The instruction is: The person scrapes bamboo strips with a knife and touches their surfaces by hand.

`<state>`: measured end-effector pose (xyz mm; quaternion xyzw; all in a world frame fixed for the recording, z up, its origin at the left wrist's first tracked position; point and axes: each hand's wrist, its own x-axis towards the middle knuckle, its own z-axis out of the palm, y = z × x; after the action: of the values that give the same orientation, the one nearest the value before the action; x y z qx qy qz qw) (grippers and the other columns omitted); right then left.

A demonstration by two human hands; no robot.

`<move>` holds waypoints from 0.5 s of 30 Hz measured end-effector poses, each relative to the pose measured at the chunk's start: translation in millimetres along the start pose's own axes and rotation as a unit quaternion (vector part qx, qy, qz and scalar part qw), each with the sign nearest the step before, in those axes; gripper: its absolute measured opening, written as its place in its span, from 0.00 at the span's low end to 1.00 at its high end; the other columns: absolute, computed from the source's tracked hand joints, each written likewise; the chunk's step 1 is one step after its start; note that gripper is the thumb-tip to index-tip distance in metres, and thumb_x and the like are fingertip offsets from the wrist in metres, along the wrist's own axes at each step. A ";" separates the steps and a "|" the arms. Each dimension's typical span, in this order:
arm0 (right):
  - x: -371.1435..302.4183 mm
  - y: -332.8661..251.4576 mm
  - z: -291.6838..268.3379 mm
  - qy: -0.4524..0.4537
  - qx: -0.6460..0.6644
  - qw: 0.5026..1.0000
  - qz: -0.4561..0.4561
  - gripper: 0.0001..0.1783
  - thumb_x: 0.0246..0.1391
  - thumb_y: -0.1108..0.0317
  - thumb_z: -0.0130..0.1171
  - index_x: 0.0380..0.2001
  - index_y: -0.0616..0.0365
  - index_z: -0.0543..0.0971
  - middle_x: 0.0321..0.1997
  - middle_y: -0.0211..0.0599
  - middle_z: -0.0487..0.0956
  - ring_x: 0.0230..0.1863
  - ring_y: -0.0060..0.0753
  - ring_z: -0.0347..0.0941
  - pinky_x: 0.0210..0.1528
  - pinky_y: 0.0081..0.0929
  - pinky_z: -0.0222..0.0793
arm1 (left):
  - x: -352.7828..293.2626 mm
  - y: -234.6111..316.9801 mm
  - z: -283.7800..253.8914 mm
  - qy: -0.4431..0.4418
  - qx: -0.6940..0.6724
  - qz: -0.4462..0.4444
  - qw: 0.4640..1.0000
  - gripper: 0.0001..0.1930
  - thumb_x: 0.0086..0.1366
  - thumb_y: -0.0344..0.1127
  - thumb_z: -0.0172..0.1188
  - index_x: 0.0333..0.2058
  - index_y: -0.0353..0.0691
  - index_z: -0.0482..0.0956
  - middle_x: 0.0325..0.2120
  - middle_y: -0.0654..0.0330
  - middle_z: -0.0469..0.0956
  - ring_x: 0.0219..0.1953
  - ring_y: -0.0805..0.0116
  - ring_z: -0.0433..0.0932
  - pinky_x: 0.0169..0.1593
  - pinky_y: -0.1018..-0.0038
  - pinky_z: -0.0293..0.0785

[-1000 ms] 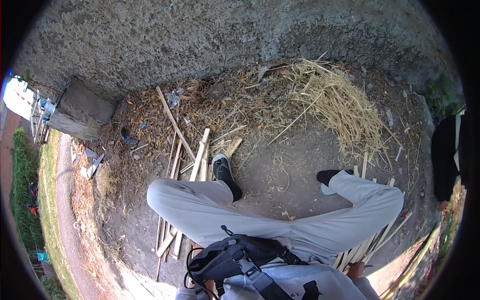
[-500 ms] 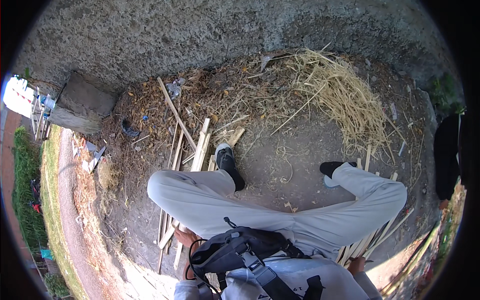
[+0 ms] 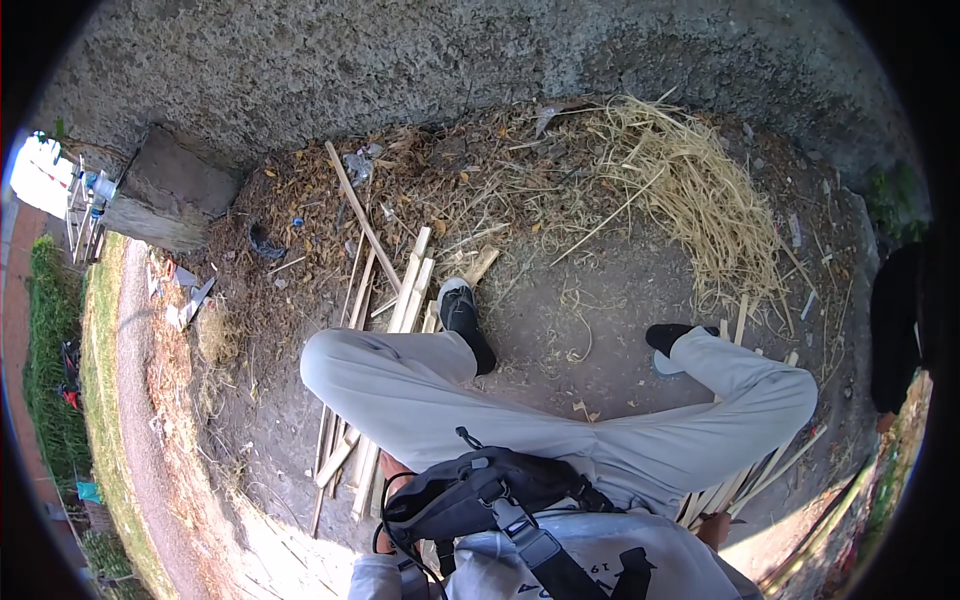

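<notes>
My left hand (image 3: 396, 468) is low on the left, mostly hidden by the black bag (image 3: 455, 500) at my waist. It is beside a pile of pale split wood strips (image 3: 368, 478) lying past my left knee; its fingers do not show. My right hand (image 3: 713, 530) is at the lower right, close to a second bundle of pale strips (image 3: 762, 480) on the ground. Something thin and dark sits by that hand, too small to make out. Its fingers are hidden too.
Loose straw-like shavings (image 3: 715, 190) are heaped by the rough wall (image 3: 480, 70). A concrete block (image 3: 170, 190) stands at the left. Longer strips (image 3: 410, 285) lie by my left shoe (image 3: 460, 308). At the right edge is a person in dark clothing (image 3: 895, 320).
My left hand has drawn back from the strips toward the bag, and its fingers have gone out of sight. My right hand has shifted only slightly. The view has tilted a little.
</notes>
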<state>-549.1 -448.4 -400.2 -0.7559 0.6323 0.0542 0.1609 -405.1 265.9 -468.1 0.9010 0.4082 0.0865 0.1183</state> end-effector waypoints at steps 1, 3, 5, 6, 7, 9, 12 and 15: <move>16.9 10.3 8.1 -0.001 0.074 0.997 0.026 0.10 0.44 0.74 0.61 0.31 0.60 0.71 0.31 0.47 0.78 0.36 0.56 0.74 0.37 0.47 0.67 | -0.7 -1.4 -2.0 -0.003 0.000 -0.005 1.000 0.12 0.59 0.36 0.54 0.37 0.33 0.72 0.35 0.47 0.70 0.36 0.45 0.71 0.41 0.53 0.66; 31.5 22.9 22.0 -0.004 0.150 0.987 0.058 0.10 0.43 0.73 0.61 0.31 0.59 0.72 0.30 0.46 0.78 0.35 0.56 0.75 0.36 0.48 0.68 | 0.6 -4.2 -3.0 -0.007 0.000 -0.003 1.000 0.12 0.59 0.36 0.54 0.37 0.33 0.72 0.35 0.47 0.70 0.36 0.45 0.71 0.41 0.53 0.66; 33.9 31.2 26.1 0.008 0.050 0.999 -0.012 0.12 0.43 0.72 0.62 0.32 0.59 0.72 0.31 0.47 0.79 0.35 0.56 0.76 0.36 0.48 0.69 | 4.3 -1.5 -1.2 -0.014 -0.004 0.004 1.000 0.12 0.59 0.36 0.54 0.37 0.33 0.72 0.35 0.47 0.70 0.36 0.46 0.71 0.41 0.53 0.66; 43.1 36.4 31.9 0.005 0.050 0.999 -0.013 0.12 0.43 0.72 0.62 0.32 0.59 0.72 0.31 0.47 0.79 0.35 0.56 0.76 0.36 0.48 0.69 | 3.4 -1.9 -6.4 -0.014 -0.004 0.003 1.000 0.12 0.59 0.36 0.54 0.37 0.33 0.72 0.35 0.47 0.70 0.36 0.46 0.71 0.41 0.53 0.66; 55.6 48.4 35.0 0.009 0.088 0.996 0.003 0.12 0.44 0.72 0.62 0.32 0.58 0.72 0.31 0.47 0.79 0.35 0.56 0.76 0.36 0.48 0.69 | 2.9 0.7 -5.0 -0.021 -0.010 0.003 1.000 0.12 0.59 0.36 0.54 0.37 0.33 0.72 0.35 0.47 0.70 0.36 0.46 0.71 0.41 0.53 0.66; 65.0 60.6 42.4 0.010 0.128 0.991 0.022 0.12 0.44 0.72 0.62 0.32 0.58 0.72 0.31 0.47 0.79 0.36 0.56 0.76 0.36 0.48 0.69 | 4.9 3.7 -4.0 -0.027 -0.016 0.006 0.999 0.12 0.59 0.36 0.54 0.37 0.33 0.72 0.35 0.47 0.70 0.36 0.46 0.71 0.41 0.53 0.66; 63.3 63.7 45.3 -0.006 0.172 0.983 0.060 0.13 0.44 0.71 0.62 0.33 0.58 0.71 0.31 0.46 0.79 0.36 0.56 0.76 0.37 0.48 0.69 | 5.9 4.9 -5.4 -0.036 -0.017 0.009 0.999 0.12 0.59 0.36 0.54 0.37 0.33 0.73 0.34 0.48 0.70 0.35 0.46 0.71 0.41 0.53 0.66; 46.1 51.6 42.3 -0.006 0.163 0.985 0.055 0.14 0.44 0.70 0.64 0.33 0.58 0.71 0.31 0.46 0.79 0.36 0.55 0.76 0.37 0.48 0.69 | 4.4 0.4 -11.9 -0.036 -0.021 0.007 0.999 0.12 0.59 0.36 0.54 0.37 0.34 0.73 0.34 0.48 0.70 0.35 0.46 0.71 0.40 0.53 0.66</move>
<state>-585.2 -486.1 -462.2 -0.6832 0.6724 -0.0364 0.2825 -405.0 270.7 -456.3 0.9039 0.3950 0.0632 0.1515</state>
